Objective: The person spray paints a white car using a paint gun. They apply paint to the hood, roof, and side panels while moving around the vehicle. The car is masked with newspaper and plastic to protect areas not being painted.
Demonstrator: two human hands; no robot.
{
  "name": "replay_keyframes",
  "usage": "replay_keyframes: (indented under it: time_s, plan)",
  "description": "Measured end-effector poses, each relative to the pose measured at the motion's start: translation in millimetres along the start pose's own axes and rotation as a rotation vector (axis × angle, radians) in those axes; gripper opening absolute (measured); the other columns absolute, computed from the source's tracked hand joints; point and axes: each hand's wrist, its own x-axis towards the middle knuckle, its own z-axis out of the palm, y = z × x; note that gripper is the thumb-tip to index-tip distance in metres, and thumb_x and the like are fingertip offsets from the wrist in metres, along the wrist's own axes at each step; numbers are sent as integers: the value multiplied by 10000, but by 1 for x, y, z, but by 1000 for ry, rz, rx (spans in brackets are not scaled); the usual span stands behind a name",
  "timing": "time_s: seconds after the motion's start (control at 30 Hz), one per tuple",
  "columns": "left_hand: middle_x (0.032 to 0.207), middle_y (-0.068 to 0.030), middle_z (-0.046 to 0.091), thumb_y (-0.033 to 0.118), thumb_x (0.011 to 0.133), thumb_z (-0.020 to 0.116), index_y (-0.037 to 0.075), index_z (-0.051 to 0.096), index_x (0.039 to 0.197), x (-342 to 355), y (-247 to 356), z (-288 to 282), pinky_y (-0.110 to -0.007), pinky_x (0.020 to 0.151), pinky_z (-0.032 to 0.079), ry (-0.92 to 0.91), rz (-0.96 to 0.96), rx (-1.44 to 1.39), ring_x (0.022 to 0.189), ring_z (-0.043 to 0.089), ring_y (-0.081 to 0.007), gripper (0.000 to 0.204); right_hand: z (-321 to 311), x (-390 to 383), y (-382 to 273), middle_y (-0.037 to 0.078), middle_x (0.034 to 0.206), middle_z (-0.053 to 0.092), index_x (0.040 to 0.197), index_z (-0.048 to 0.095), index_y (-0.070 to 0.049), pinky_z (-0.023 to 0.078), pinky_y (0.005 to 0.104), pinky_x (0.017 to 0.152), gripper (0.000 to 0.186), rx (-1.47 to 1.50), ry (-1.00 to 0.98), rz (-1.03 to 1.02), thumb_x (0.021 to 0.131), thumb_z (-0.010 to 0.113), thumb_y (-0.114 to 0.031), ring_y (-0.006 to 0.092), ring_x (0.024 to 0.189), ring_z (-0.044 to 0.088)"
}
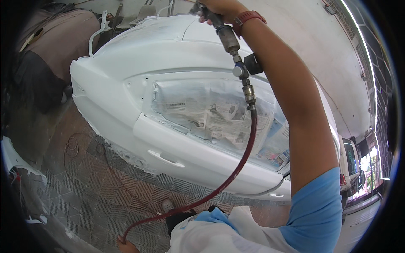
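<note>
My right hand (222,7), a red watch band at its wrist, is raised at the top edge with its fingers closed around a metal spray gun (228,39). The gun's front end is partly cut off by the picture edge. A valve with a dark round gauge (253,63) sits below its handle. From that fitting a dark red air hose (238,168) curves down to my left hand (128,246), which grips it at the bottom edge. Beneath the gun lies a white-coated car body (177,145), its side window covered with newspaper masking (211,111).
A covered bulky object (67,36) stands at far left. White car parts (19,160) are at the left edge. Thin hose loops (71,147) lie across the tiled floor (80,181). Another vehicle (350,160) stands at the right, beside a wall.
</note>
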Motion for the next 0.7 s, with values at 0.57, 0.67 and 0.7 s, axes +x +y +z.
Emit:
replay_keyframes:
  time_s: [0.57,0.67,0.7]
  plan:
    - [814,-148,716,395,1106,526,-22,738,1111,-26,78,117,-385,584,483,3,309,-50,626,619,-265,468,-294,-306,141,93,874,679,1175,626,-26,527,274,450,367,-87,455,290,1034,588,-363,173,682,702]
    - [795,-135,712,393,1104,529,-17,745,1053,-70,111,118,-376,581,476,-12,387,-37,623,610,-242,467,-368,-393,177,78,862,660,1171,621,-34,518,277,459,348,-81,566,370,1031,584,-350,167,680,689]
    - [789,-131,710,392,1104,529,-17,742,1048,-86,121,118,-374,581,474,-45,406,-11,619,605,-238,465,-392,-422,189,78,861,659,1168,621,-31,515,279,458,347,-92,610,384,1031,583,-348,166,680,688]
